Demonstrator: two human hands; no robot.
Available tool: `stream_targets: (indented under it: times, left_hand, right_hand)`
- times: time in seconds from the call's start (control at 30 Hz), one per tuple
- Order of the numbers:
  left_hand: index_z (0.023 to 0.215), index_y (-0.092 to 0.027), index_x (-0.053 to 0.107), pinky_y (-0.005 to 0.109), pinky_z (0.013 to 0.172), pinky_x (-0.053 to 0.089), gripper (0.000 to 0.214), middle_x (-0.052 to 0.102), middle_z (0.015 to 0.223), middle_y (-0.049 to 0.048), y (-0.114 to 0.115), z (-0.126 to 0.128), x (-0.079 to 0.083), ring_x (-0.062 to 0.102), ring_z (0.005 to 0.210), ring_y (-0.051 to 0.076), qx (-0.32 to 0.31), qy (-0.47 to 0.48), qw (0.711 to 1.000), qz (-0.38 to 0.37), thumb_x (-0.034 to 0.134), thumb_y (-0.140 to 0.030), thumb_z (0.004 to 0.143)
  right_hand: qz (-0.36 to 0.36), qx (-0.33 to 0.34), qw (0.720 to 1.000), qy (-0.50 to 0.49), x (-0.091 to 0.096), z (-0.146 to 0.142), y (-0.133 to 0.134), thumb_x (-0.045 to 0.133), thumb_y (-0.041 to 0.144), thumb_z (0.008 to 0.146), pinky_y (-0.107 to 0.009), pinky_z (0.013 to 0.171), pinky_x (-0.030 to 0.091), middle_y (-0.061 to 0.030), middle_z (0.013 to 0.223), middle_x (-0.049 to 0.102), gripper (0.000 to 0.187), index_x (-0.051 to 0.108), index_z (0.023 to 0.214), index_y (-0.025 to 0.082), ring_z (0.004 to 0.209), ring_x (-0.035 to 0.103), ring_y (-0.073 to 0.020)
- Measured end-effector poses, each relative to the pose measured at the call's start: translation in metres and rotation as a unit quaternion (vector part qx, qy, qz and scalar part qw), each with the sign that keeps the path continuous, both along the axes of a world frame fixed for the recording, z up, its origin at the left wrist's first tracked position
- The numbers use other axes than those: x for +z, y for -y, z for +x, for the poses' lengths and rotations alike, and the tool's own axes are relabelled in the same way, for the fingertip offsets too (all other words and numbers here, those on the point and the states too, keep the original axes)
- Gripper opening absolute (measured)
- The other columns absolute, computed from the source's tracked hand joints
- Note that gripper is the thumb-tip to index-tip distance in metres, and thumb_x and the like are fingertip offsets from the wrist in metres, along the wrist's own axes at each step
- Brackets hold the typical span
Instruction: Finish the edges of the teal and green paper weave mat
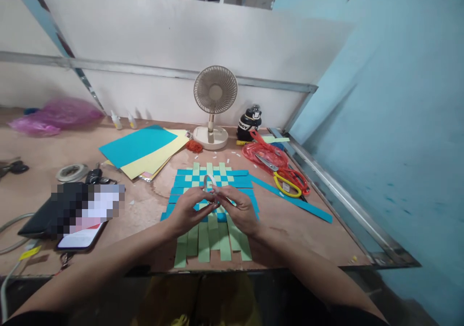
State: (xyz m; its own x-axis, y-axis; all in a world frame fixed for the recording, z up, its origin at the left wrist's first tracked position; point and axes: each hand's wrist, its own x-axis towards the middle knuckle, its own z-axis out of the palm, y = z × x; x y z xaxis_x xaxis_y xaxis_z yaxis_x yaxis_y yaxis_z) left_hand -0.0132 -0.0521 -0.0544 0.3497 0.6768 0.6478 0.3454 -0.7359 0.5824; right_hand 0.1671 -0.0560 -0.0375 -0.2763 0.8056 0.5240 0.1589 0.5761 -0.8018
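Note:
My left hand [188, 210] and my right hand [237, 207] meet over the middle of a woven paper mat. Between them stands a thin whitish roll of tape [209, 177], held on edge with the fingers closed around its lower part. The fingertips hide what they pinch there. Beneath the hands, the woven mat [213, 241] is made of light green strips running toward me and blue strips running crosswise. Loose green ends hang toward the table's front edge. Right of the mat, a separate blue paper strip [308, 209] lies slantwise.
Yellow-handled scissors [286, 183] lie by a red plastic bag [266, 152] at right. A small fan [215, 90] and a black bottle [250, 123] stand behind. Left are blue and yellow sheets [139, 145], a tape roll [71, 172], a phone [81, 239] and glue bottles [116, 120].

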Motion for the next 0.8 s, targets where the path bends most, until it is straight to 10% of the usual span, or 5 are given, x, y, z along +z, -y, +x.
stream_targets:
  times: [0.8]
  left_hand:
    - [0.108, -0.019, 0.058, 0.034, 0.087, 0.048, 0.024, 0.064, 0.103, 0.0095, -0.026, -0.009, 0.036, 0.061, 0.098, 0.02, 0.06, 0.01, 0.996, -0.063, 0.043, -0.034, 0.096]
  right_hand:
    - [-0.005, -0.004, 0.995, 0.104, 0.02, 0.026, -0.022, 0.04, 0.033, 0.099, -0.03, 0.075, 0.055, -0.0063, 0.1, 0.062, 0.042, 0.047, 0.139, 0.025, 0.078, 0.062, -0.0149]
